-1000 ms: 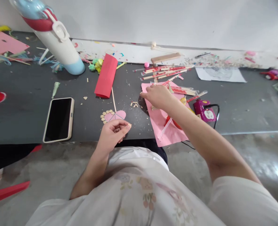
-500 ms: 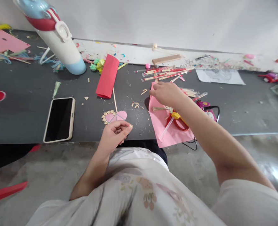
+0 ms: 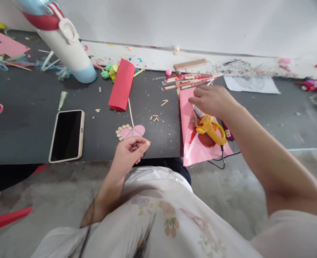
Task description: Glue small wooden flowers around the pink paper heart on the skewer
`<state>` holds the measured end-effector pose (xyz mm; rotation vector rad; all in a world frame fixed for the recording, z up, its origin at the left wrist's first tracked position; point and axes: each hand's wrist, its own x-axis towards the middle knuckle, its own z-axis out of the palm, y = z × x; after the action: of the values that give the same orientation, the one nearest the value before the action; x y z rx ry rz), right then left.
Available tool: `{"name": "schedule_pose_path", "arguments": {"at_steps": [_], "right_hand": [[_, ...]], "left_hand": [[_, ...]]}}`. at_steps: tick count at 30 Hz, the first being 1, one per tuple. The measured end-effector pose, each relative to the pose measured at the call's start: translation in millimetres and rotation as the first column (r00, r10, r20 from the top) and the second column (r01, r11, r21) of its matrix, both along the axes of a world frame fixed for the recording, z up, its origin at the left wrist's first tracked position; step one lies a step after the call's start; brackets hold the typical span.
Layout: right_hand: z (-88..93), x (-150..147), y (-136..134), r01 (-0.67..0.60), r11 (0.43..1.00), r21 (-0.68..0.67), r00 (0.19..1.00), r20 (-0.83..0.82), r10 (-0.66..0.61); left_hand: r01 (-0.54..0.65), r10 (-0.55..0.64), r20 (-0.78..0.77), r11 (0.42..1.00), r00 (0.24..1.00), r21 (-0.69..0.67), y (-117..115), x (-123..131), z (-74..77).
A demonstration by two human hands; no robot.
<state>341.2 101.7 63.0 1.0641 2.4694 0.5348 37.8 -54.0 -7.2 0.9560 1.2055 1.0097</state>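
My left hand [image 3: 133, 150] is at the table's front edge, thumb and finger pinching a small pale piece [image 3: 148, 143]. Just beyond it lies a pink paper heart [image 3: 138, 130] on a thin stick, its left rim lined with little wooden flowers [image 3: 118, 132]. My right hand [image 3: 210, 102] is over the pink sheet [image 3: 186, 125], fingers curled; whatever they grip is hidden. Beneath that wrist, a yellow glue gun [image 3: 208, 126] with a clear glue stick [image 3: 192, 146] rests on the sheet. A metal tip and red loops show beside it.
A phone [image 3: 67, 136] and a tall bottle [image 3: 67, 46] are at left. A folded red paper [image 3: 123, 84] lies behind the heart. Wrapped sticks [image 3: 190, 81], a wooden bar [image 3: 190, 65] and a printed sheet [image 3: 251, 85] lie farther back. The glue gun's cord [image 3: 223, 163] hangs over the edge.
My right hand has moved right, and the pink sheet has shifted right too. The yellow glue gun now shows much more fully. My left hand keeps its pinch, almost still.
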Motion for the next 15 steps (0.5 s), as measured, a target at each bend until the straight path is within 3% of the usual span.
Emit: {"name": "schedule_pose_path", "arguments": {"at_steps": [6, 15], "right_hand": [[-1.8, 24, -5, 0.041, 0.999, 0.012, 0.999, -0.036, -0.040], [1.5, 28, -11, 0.091, 0.996, 0.008, 0.995, -0.038, -0.091]], "left_hand": [[0.020, -0.020, -0.018, 1.000, 1.000, 0.023, 1, 2, -1.9], [0.013, -0.011, -0.056, 1.000, 0.998, 0.027, 0, 3, -1.3]]}}
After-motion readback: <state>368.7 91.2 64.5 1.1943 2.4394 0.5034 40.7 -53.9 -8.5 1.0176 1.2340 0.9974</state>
